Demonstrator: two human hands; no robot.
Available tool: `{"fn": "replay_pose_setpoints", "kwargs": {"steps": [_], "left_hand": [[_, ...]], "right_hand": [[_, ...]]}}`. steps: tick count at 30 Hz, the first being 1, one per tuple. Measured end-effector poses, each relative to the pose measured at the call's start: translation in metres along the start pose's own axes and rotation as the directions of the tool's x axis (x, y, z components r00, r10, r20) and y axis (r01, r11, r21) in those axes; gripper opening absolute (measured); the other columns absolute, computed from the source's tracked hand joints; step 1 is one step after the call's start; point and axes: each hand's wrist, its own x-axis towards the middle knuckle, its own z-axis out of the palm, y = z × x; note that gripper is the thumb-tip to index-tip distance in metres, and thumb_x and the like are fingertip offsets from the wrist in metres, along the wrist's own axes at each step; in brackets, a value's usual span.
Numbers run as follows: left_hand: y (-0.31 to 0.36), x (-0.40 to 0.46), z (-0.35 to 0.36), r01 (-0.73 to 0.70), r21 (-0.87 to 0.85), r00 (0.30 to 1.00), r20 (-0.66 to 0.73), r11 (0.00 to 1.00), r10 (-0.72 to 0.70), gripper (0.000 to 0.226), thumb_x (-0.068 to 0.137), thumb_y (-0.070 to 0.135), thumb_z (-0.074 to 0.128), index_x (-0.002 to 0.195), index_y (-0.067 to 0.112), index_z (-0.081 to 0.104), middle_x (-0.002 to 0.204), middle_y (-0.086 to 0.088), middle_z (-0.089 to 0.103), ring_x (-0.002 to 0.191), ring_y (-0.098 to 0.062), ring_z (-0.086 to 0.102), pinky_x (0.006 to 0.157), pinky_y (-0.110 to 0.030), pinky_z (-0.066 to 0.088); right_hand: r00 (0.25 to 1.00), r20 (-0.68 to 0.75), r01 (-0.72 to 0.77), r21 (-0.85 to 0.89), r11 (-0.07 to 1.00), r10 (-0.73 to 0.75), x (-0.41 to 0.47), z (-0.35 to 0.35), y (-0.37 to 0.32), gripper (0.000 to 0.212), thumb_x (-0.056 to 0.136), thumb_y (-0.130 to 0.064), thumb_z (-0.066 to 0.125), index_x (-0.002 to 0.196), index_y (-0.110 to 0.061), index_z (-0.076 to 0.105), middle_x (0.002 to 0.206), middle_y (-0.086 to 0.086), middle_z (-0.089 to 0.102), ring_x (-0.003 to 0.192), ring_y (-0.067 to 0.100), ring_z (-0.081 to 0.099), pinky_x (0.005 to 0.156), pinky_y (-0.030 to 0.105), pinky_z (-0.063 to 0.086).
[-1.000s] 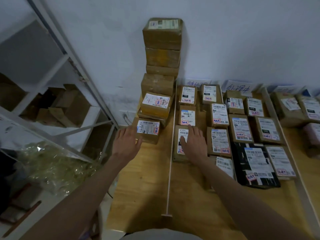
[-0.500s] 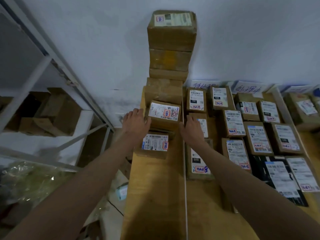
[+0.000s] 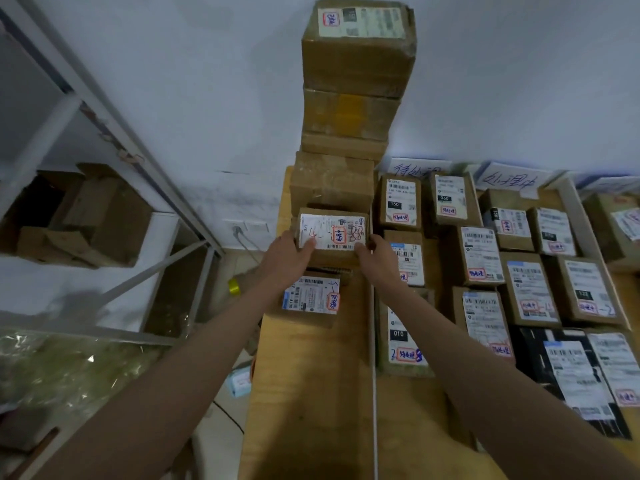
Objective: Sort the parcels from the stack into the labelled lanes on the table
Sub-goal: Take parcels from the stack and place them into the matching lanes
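Your left hand [image 3: 289, 252] and right hand [image 3: 377, 256] clamp the brown cardboard parcel with the white label [image 3: 331, 237] by its sides; your fingertips hide behind it.

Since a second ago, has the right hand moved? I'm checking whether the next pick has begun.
Yes. The right hand left the lane parcel right of the white divider and went up-left to the stack, now gripping the handwritten parcel.
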Motion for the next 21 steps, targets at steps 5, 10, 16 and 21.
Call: {"fn": "replay_pose_setpoints", "kwargs": {"steps": [5,10,16,21], "left_hand": [[-0.01,-0.029,0.001,0.035,-0.268,0.998,-0.049,0.963,-0.05,0.038,0.097,0.045,0.055,0.119,0.015,0.046,0.115,-0.003,0.064,0.1,-0.019,0.064,0.078,-0.035,0.056],[-0.017,-0.045,-0.023,0.012,-0.308,1.0,-0.004,0.951,-0.014,0.038,0.099,0.042,0.054,0.127,0.017,0.049,0.113,0.003,0.059,0.1,-0.015,0.059,0.072,-0.022,0.048],[-0.022,-0.061,-0.039,-0.106,-0.27,0.986,0.093,0.957,0.136,0.036,0.097,0.037,0.059,0.128,0.02,0.054,0.114,0.006,0.061,0.101,-0.009,0.059,0.067,-0.013,0.043],[-0.018,-0.082,-0.031,-0.156,-0.278,0.974,0.119,0.948,0.195,0.04,0.099,0.034,0.057,0.135,0.018,0.052,0.124,0.001,0.063,0.11,-0.012,0.06,0.07,-0.012,0.047]], "right_hand": [[0.999,0.035,0.018,0.061,0.998,-0.02,-0.022,-0.007,0.004,0.064,0.091,-0.045,0.066,0.143,-0.017,0.04,0.125,-0.001,0.059,0.107,0.013,0.06,0.078,0.026,0.054],[0.983,0.182,0.018,0.078,0.997,-0.032,-0.055,-0.015,0.019,0.067,0.086,-0.048,0.071,0.14,-0.021,0.043,0.112,-0.001,0.069,0.087,0.013,0.073,0.071,0.033,0.063],[0.969,0.248,0.0,0.006,1.0,-0.001,-0.094,-0.031,0.023,0.044,0.089,-0.046,0.068,0.12,-0.019,0.053,0.106,-0.005,0.066,0.097,0.012,0.066,0.087,0.035,0.058],[0.972,0.23,0.051,-0.035,0.998,-0.042,-0.127,-0.036,0.03,0.034,0.094,-0.039,0.064,0.115,-0.013,0.066,0.104,-0.002,0.072,0.095,0.012,0.069,0.084,0.03,0.058]]}}
